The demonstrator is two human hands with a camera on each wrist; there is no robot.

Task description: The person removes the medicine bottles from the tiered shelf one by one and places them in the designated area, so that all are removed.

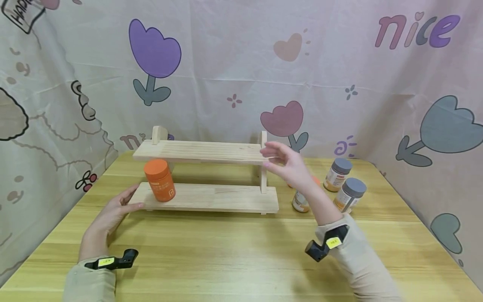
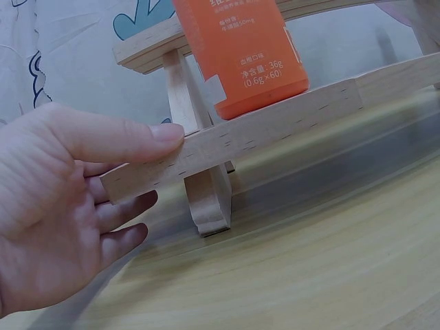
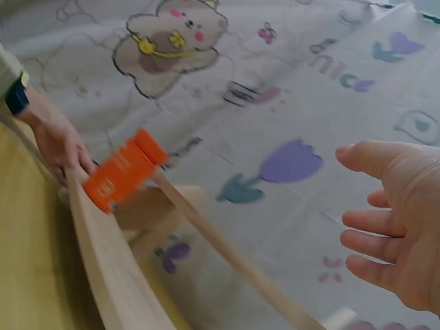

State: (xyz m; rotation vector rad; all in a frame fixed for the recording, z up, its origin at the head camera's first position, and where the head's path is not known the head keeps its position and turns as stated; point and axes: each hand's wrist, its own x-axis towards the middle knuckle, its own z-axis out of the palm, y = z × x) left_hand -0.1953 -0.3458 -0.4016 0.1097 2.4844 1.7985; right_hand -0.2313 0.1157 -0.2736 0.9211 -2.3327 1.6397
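A two-tier wooden shelf (image 1: 211,197) stands on the table. On the left part of its lower board sits an orange bottle (image 1: 160,180) with an orange lid, upright. My left hand (image 1: 109,214) holds the left end of that lower board; in the left wrist view the thumb (image 2: 165,134) lies on the board's edge and the other fingers are beside and below it. By the right end of the upper board is my right hand (image 1: 288,165), its fingers spread and loosely bent. The right wrist view shows nothing in that hand (image 3: 405,220).
To the right of the shelf stand two grey-lidded bottles (image 1: 338,174) (image 1: 351,195). Another bottle (image 1: 300,202) with an orange lid is partly hidden behind the right forearm, with a bit of orange beside it. A printed cloth (image 1: 226,50) hangs behind the table (image 1: 211,260).
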